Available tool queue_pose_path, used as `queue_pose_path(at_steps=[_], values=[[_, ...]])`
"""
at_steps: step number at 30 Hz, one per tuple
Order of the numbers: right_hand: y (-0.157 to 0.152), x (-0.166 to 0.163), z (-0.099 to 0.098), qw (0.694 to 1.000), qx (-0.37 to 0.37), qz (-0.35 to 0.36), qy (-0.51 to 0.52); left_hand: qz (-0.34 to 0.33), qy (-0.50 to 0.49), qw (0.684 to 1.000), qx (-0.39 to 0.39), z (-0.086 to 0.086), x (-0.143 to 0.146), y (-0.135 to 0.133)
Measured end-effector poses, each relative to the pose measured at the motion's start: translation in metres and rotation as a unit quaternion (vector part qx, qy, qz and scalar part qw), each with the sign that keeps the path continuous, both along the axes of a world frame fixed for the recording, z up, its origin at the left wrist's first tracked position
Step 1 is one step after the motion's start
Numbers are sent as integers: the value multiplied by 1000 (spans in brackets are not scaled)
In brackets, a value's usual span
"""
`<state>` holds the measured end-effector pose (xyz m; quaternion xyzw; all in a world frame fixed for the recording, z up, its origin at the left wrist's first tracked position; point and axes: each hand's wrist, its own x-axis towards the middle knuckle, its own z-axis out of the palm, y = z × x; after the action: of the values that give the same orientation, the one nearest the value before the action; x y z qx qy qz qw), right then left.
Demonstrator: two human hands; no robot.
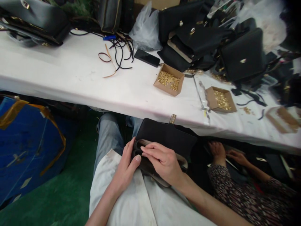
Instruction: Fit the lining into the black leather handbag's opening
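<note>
A black handbag [164,135] lies on my lap, its flap folded back toward the table and a gold clasp plate [173,118] at the flap's edge. My left hand [127,166] grips the bag's left end, fingers along the outside and thumb over the rim. Over the bag's mouth, my right hand [164,161] has its thumb and fingertips pinched together near the left end of the opening. What the pinch holds, if anything, is too small or hidden to make out. The beige lining shows along the opening.
The white table [77,72] carries boxes of small gold parts [168,80] [221,99], a phone [147,58], black cords [119,53] and several black bags [243,56]. At right, a co-worker's hands [218,150] work on another bag. A blue sack [30,150] stands left.
</note>
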<state>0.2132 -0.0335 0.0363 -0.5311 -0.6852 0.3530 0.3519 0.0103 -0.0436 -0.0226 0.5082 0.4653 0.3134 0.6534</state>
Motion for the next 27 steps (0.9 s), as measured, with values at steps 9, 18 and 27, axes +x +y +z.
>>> queue_pose_path(at_steps=[9, 18, 27], values=[[8, -3, -14, 989, 7, 66, -133, -16, -6, 1000, -21, -7, -6, -4], [0, -5, -10, 984, 32, 77, -158, -3, 8, 1000, -10, -5, -2, -1], [7, -16, -16, 980, 31, 72, -183, -16, 15, 1000, -19, -17, -7, -6]])
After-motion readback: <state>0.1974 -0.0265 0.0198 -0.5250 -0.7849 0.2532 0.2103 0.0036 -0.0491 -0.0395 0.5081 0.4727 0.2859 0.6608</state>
